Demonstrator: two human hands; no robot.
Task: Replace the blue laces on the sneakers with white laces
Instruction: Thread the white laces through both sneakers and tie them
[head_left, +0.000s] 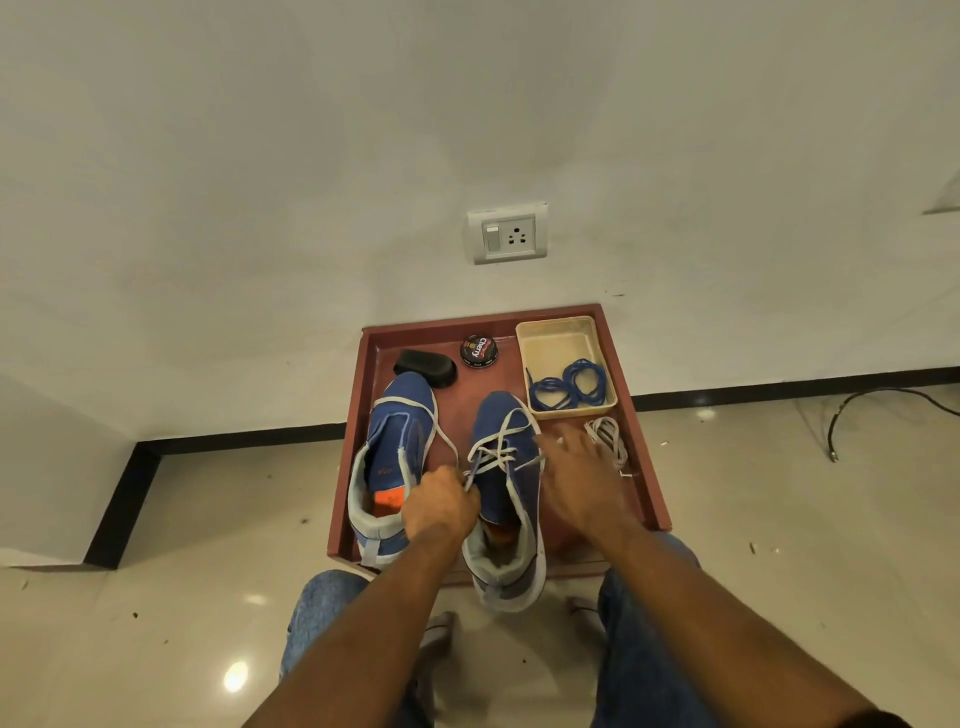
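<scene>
The left hand (441, 501) pinched the white lace (496, 452) of the right blue fabric sneaker (506, 499) for threading; the right hand (579, 475) hovered open, fingers spread.

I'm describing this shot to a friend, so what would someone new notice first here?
Two blue sneakers sit side by side in a red-brown tray on the floor against the wall. The left hand pinches a white lace on the right-side sneaker, and the right hand reaches over beside it, fingers spread. At the tray's far right corner, coiled blue laces lie in a cream basket.
</scene>
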